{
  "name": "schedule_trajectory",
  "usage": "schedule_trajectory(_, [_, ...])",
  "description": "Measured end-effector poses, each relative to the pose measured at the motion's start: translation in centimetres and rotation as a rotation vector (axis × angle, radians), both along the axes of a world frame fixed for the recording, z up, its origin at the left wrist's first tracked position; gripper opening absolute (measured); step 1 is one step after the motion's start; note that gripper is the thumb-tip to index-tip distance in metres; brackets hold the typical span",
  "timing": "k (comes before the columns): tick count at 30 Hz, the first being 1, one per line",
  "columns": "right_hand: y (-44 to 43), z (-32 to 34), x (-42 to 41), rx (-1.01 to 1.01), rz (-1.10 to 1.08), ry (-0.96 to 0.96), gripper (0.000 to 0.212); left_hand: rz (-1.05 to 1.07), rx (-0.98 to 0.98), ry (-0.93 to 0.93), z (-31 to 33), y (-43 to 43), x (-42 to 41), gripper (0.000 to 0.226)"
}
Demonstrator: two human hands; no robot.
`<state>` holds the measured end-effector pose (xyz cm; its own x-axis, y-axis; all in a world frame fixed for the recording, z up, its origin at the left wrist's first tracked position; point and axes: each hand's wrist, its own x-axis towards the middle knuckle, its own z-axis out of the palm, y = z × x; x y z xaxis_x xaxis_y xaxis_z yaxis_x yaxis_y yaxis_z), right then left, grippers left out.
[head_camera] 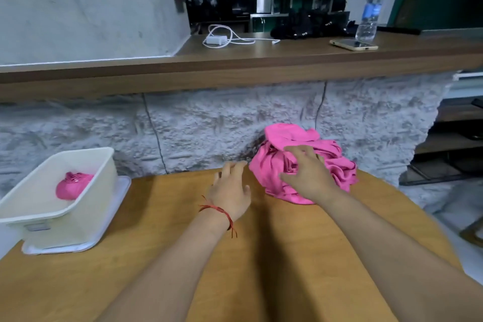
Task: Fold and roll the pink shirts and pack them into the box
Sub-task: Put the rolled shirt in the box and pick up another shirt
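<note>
Both forearms reached forward over the wooden table (170, 217), roughly side by side, palms down. The right hand (305, 172) lay on top of the heap of pink shirts (290, 134) at about one o'clock on the table, at its far edge. Its fingers were spread and only slightly bent over the crumpled cloth, pressing on it, with no fold visibly pinched. The left hand (231, 185), with a red thread bracelet (219, 210) at the wrist, was at twelve o'clock, just beside the heap at its nine o'clock side. Its fingers were released, nearly straight and pointing away from the person, grasping nothing; whether they touched the tabletop could not be told.

At about ten o'clock, well apart from both hands, stood the white box (102, 191) on its lid (122, 185). One rolled pink shirt (72, 185) lay inside it.
</note>
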<state>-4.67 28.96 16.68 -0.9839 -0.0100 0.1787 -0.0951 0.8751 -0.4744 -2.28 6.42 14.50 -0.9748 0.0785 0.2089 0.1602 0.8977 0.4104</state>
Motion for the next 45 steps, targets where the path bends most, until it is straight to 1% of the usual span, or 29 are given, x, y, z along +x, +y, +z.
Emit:
schedule_trajectory(1, [2.7, -1.1, -1.7, -0.028, -0.043, -0.031, 0.081, -0.025, 0.031, -0.038, -0.9, 2.7, -2.2, 0.063])
schedule_trajectory(3, [4.3, -1.6, -2.9, -0.090, -0.081, -0.060, 0.086, -0.070, 0.119, -0.116, -1.2, 4.0, -3.8, 0.073])
schedule_trajectory(7, [8.4, -3.2, -7.6, -0.316, -0.200, -0.094, 0.092, -0.101, 0.257, -0.244, -2.8, 7.9, -8.9, 0.094])
schedule_trajectory(10, [10.9, -4.3, -11.8, -0.311, -0.290, -0.129, 0.100, -0.059, 0.379, -0.285, -3.6, 10.1, -12.7, 0.117])
schedule_trajectory(12, [12.1, -5.4, -13.9, -0.344, -0.325, -0.189, 0.107, -0.044, 0.463, -0.315, -4.3, 11.0, -15.0, 0.126])
schedule_trajectory(14, [13.1, -7.0, -15.7, -0.419, -0.328, -0.228, 0.107, -0.054, 0.525, -0.323, -5.5, 12.1, -17.0, 0.127])
schedule_trajectory(16, [12.9, -7.9, -16.0, -0.474, -0.312, -0.225, 0.102, -0.068, 0.577, -0.298, -6.0, 12.4, -17.5, 0.123])
schedule_trajectory(20, [13.2, -9.9, -16.5, -0.452, -0.291, -0.209, 0.085, -0.102, 0.651, -0.317, -8.5, 12.9, -18.2, 0.095])
schedule_trajectory(24, [12.8, -10.1, -14.6, -0.455, -0.231, -0.218, 0.077, -0.072, 0.542, -0.273, -9.7, 12.0, -15.9, 0.090])
schedule_trajectory(31, [7.4, -10.6, -9.0, -0.413, -0.145, -0.257, 0.079, 0.015, 0.562, -0.246, -10.2, 6.9, -7.4, 0.087])
schedule_trajectory(35, [1.9, -10.4, -4.0, -0.379, -0.089, -0.296, 0.083, 0.088, 0.570, -0.226, -9.7, 2.0, -0.3, 0.086])
schedule_trajectory(41, [-6.8, -10.2, 3.8, -0.352, 0.027, -0.340, 0.080, 0.211, 0.591, -0.181, -9.4, -5.6, 10.2, 0.083])
schedule_trajectory(45, [-13.0, -10.1, 7.8, -0.333, 0.114, -0.361, 0.082, 0.298, 0.605, -0.146, -9.4, -11.0, 15.9, 0.074])
